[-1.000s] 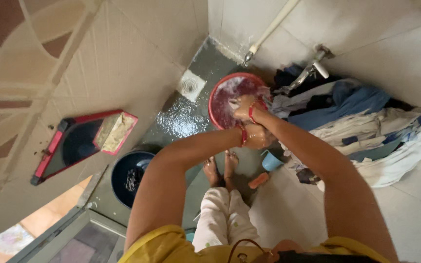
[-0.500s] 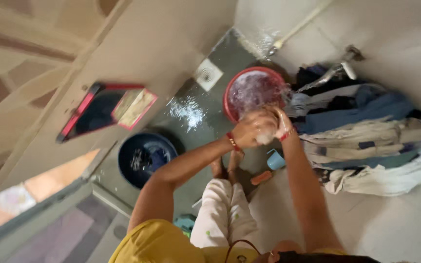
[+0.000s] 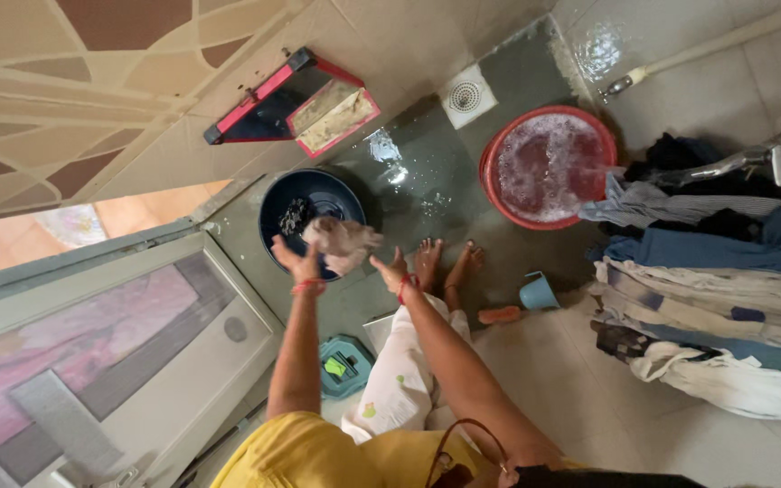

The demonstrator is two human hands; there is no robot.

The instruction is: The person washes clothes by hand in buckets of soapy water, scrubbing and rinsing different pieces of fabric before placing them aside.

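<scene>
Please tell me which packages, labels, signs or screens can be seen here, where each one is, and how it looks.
Teal packet or lidded box: on the floor beside the person's left leg, roughly square, with a small green and yellow patch on top; too small to tell more.
No signs or screens show.

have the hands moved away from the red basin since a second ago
Yes. Both hands, left hand and right hand, have left the red basin of suds and now flank a wet cloth over the dark blue bucket.
</scene>
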